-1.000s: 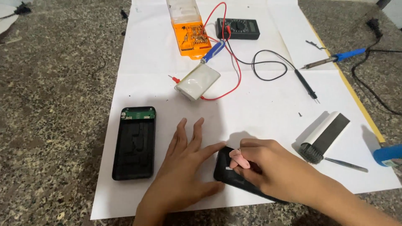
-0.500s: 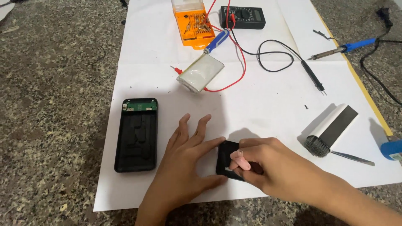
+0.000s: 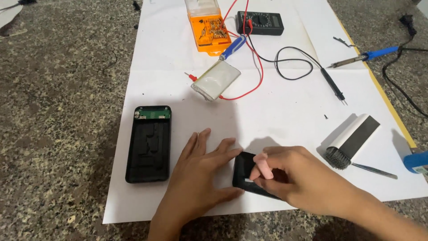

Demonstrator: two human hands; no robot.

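My left hand (image 3: 200, 172) lies flat on the white paper (image 3: 276, 116), fingers spread, its thumb and fingertips against the left edge of a black flat cover piece (image 3: 244, 175). My right hand (image 3: 296, 178) rests on that cover and pinches a small pink eraser-like block (image 3: 263, 166) against it. To the left lies an opened black device shell (image 3: 148, 143) with a green circuit board at its top end. A silvery flat battery pouch (image 3: 216, 79) with red leads lies further back.
An orange bit case (image 3: 208, 27), a blue-handled screwdriver (image 3: 232, 47), a black multimeter (image 3: 260, 22) with red and black probe wires, a blue soldering iron (image 3: 363, 57), a black roll of strip material (image 3: 350, 145), tweezers (image 3: 373, 169) and a blue object (image 3: 417, 160) surround the paper on the speckled stone floor.
The view has shifted slightly so the objects sit a little lower and more to the right. Both hands stay on the black cover, the right still rubbing with the pink block.
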